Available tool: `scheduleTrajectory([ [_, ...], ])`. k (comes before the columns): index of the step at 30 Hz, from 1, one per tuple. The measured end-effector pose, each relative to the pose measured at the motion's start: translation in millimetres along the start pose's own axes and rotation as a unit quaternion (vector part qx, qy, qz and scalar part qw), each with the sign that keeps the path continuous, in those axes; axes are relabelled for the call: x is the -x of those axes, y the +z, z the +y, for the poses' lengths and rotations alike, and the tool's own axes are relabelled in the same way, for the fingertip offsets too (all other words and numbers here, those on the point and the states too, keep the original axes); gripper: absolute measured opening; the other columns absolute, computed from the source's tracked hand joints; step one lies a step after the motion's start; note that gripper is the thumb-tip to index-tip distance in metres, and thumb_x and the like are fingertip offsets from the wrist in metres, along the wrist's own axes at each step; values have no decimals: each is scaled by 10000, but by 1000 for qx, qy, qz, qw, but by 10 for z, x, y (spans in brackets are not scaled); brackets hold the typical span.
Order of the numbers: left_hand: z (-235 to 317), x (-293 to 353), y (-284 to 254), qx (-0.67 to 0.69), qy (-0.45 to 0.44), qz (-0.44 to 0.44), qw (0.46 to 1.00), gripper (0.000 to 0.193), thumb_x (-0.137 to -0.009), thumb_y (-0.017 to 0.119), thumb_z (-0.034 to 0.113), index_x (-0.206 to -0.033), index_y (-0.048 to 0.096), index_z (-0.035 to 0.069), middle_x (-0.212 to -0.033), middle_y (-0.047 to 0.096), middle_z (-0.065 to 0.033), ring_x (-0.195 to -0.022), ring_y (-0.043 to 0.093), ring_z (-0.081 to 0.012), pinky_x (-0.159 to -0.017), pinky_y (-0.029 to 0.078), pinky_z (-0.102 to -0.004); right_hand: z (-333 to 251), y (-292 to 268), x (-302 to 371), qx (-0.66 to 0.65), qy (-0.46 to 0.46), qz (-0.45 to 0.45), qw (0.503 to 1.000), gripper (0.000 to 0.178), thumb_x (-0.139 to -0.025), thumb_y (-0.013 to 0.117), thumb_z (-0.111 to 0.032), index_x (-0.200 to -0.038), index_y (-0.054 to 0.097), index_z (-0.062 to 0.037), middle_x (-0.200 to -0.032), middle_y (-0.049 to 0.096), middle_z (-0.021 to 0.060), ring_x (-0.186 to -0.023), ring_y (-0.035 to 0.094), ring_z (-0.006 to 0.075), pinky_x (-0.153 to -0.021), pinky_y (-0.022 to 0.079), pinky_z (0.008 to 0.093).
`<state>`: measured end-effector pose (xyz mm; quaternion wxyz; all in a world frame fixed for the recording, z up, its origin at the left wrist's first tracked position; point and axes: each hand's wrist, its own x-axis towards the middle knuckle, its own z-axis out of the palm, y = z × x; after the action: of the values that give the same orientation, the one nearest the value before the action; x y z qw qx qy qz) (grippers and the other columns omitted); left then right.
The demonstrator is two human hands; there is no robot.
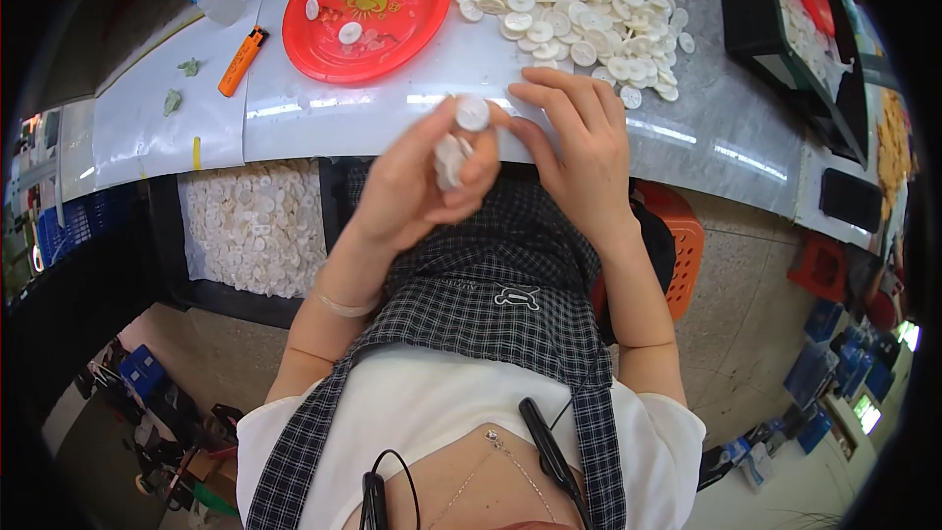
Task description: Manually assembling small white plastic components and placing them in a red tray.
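Several round white button-like discs are in my left hand (pixel 417 177), which is closed around them above the table's near edge. One disc (pixel 472 113) stands up at its fingertips, face toward me, and more discs (pixel 450 159) are bunched in the curled fingers. My right hand (pixel 586 137) is just to the right with its fingers apart. Its thumb tip reaches the upright disc's right edge; whether it presses on it I cannot tell. Beyond the hands lies a big loose pile of white discs (pixel 579 10). To its left, a red plate (pixel 412 51) carries a few discs.
On the left part of the table (pixel 343 128) lie an orange cutter (pixel 242 63), a small blue-tipped bottle (pixel 218 8) and two greenish scraps. A tray of discs (pixel 257 226) sits below the table edge at left. A black bin (pixel 785 49) stands at right, near a red stool (pixel 684 255).
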<state>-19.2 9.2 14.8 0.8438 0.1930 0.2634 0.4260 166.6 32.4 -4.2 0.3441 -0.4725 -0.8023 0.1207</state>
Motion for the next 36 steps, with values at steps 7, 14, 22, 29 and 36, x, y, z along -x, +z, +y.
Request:
scheduleTrajectory([
  [7,563,-150,-235,-409,324,242,818,357,-1025,393,244,-1275,493,11,-671,455,31,-462,337,-16,-380,254,-164,16,0,112,-9,-42,6,999,224,-719,766,-102,-924,677,-96,-1060,674,5,-926,577,208,-810,450,335],
  [14,209,6,-75,-341,148,132,919,337,-1032,387,238,-1211,532,-9,-656,433,22,-455,334,-24,-375,251,-158,79,-6,294,-51,-114,1,992,247,-684,782,-70,-905,676,-93,-1026,687,1,-882,608,202,-764,482,307],
  [22,-144,86,40,-320,58,64,944,309,-1040,410,305,-972,558,42,-633,437,56,-456,331,5,-399,243,-146,-128,-53,261,-402,150,72,900,246,-850,670,39,-1068,568,-10,-918,717,105,-843,677,149,-765,514,233],
  [29,-229,57,27,-168,-28,-25,985,510,-1025,312,498,-1026,539,41,-664,455,26,-484,346,-26,-389,277,-161,-236,-129,119,-404,179,35,896,200,-871,649,-9,-1058,580,-2,-936,716,97,-929,648,154,-824,490,268],
  [36,-194,46,79,-2,-70,-33,997,531,-1022,211,527,-981,460,60,-645,394,11,-462,315,-44,-344,257,-150,69,26,-5,-12,21,61,998,161,-750,712,-16,-899,683,-70,-973,687,39,-903,598,229,-774,475,328],
])
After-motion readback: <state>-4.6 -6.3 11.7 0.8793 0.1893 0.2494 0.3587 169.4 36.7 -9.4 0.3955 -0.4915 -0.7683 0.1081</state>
